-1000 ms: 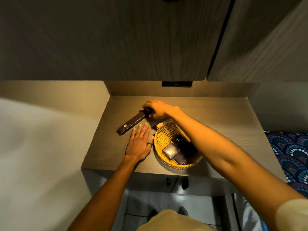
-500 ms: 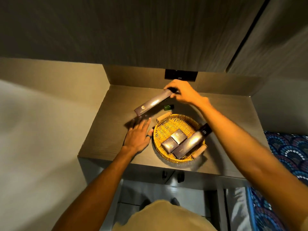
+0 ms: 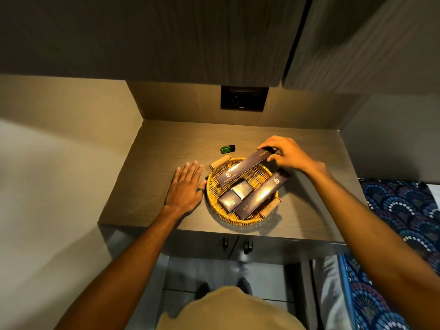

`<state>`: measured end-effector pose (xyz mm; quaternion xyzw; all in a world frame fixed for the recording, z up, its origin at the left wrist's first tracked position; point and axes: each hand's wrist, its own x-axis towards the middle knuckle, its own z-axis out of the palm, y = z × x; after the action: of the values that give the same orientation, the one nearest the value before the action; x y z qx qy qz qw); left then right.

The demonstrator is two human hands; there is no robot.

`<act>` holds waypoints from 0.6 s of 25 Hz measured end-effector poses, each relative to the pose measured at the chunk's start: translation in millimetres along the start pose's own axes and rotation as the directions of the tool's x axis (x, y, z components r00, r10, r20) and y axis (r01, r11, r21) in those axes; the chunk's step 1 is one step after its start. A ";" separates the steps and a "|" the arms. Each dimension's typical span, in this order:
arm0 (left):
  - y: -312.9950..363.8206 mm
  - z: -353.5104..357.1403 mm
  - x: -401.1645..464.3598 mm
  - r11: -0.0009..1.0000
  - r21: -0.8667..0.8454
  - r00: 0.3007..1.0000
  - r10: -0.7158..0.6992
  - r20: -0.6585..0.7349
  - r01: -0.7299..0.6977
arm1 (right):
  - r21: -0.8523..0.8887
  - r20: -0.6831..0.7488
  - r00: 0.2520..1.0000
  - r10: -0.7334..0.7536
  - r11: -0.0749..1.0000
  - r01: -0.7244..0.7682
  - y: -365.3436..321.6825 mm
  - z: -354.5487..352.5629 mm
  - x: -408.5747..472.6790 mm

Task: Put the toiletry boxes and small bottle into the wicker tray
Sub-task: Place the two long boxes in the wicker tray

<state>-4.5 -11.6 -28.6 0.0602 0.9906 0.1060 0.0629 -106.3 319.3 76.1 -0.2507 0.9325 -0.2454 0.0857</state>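
A round wicker tray (image 3: 212, 198) with two wooden handles sits near the counter's front edge. Inside lie two small dark boxes (image 3: 229, 201) and a long dark box (image 3: 262, 195) leaning over the right rim. My right hand (image 3: 288, 154) grips the far end of a second long dark box (image 3: 242, 167), which lies slanted across the tray's back rim. My left hand (image 3: 187, 188) rests flat on the counter, fingers spread, just left of the tray. A small green bottle (image 3: 227, 148) lies on its side on the counter behind the tray.
The wooden counter (image 3: 152, 172) sits in a recess with walls at the left and back. A dark socket panel (image 3: 242, 98) is on the back wall. Overhead cabinets hang above. Patterned blue fabric (image 3: 404, 210) lies to the right. Cabinet door handles (image 3: 235, 245) sit below the front edge.
My right hand has carried the long box from the counter's left, up over the bottle, down onto the tray's back rim. The left hand has stayed flat beside the tray.
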 end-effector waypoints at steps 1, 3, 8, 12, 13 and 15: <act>0.5 -1.3 -0.6 1.000 0.000 1.000 -0.003 0.005 0.003 | -0.016 0.027 1.000 -0.012 1.000 0.013 0.1 4.2 5.5; 1.4 -2.4 -1.8 1.000 0.003 1.000 -0.007 0.014 0.007 | -0.072 0.086 0.995 -0.051 0.996 0.057 -0.9 11.4 16.7; 2.2 -4.9 -2.8 1.000 -0.005 1.000 -0.011 0.016 0.011 | -0.092 0.156 0.987 -0.039 0.994 0.054 -6.5 22.2 32.3; 2.5 -4.7 -2.5 1.000 -0.010 1.000 -0.011 0.013 0.011 | -0.084 0.237 0.972 0.000 0.996 0.021 -0.1 8.3 33.4; 2.2 -4.7 -2.4 1.000 -0.005 1.000 -0.012 0.013 0.012 | -0.051 0.230 0.973 -0.006 0.999 0.018 -0.5 1.4 35.5; 2.0 -5.4 -1.9 1.000 -0.001 1.000 -0.014 0.016 0.014 | 0.032 0.166 0.986 -0.028 0.999 0.023 -9.6 -8.5 47.5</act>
<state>-3.1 -10.9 -22.7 0.0542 0.9903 0.1055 0.0717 -145.4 291.5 86.6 -0.2809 0.9150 -0.2387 0.1638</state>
